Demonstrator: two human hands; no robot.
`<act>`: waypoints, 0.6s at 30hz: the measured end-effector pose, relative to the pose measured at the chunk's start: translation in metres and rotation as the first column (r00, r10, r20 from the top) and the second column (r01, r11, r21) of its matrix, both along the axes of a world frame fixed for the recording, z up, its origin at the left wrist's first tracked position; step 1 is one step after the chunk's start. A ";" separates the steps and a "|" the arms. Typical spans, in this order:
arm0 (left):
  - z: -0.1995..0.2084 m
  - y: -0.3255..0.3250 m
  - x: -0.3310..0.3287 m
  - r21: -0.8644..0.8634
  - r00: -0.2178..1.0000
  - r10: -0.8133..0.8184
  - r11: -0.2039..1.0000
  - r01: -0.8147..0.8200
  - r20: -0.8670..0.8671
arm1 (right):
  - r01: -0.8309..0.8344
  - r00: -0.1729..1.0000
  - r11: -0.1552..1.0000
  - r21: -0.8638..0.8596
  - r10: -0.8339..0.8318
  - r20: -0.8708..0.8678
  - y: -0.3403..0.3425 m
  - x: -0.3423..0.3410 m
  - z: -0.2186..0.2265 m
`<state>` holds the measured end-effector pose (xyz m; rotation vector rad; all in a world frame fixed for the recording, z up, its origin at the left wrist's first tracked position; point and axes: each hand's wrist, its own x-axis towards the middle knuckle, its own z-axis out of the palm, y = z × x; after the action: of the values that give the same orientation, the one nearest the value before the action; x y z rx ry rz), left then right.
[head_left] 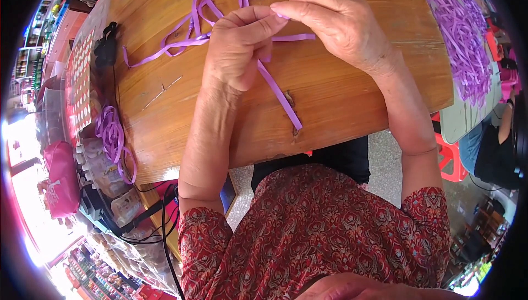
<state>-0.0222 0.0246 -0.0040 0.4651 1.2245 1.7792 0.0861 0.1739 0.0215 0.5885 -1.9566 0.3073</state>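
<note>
Over the far part of the table, both hands meet at the fingertips. My left hand [234,47] is closed round a flat purple ribbon [280,95], one end of which hangs down toward the table's near edge. Another purple strip [294,38] sticks out to the right below the fingers. My right hand [341,28] pinches a small purple bit at the left hand's thumb and fingertip; its exact form is hidden by the fingers. Beyond and left of my left hand lies a loose tangle of purple ribbon [193,20] with small darker purple pieces on it.
A thin metal tool [163,91] lies on the wooden table [330,113], left of my forearm. Near the left edge are a black object [107,47] and a purple ribbon bundle [111,135]. Rightward, a pale table [467,118] bears heaped purple ribbons [459,41]; another person [495,146] sits there.
</note>
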 end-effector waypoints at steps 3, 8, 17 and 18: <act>0.003 -0.003 -0.003 0.010 0.991 -0.095 0.995 0.095 0.097 | 0.076 0.957 0.984 -0.159 -0.027 0.290 -0.009 0.014 0.019; 0.005 0.005 0.002 0.083 0.972 -0.182 0.982 0.171 0.148 | -0.216 0.892 0.964 0.158 0.261 -0.369 0.020 -0.020 -0.004; 0.003 0.007 0.013 0.102 0.989 0.126 0.988 -0.117 -0.083 | 0.248 0.901 0.870 -0.427 -0.045 0.432 -0.007 0.019 0.023; 0.002 0.007 0.013 0.108 0.978 0.174 0.981 -0.162 -0.115 | 0.245 0.902 0.871 -0.426 -0.044 0.430 -0.007 0.018 0.023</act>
<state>-0.0093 0.0320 -0.0021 0.5493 1.2993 1.9862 0.1042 0.1667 0.0443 0.0462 -2.1991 0.8399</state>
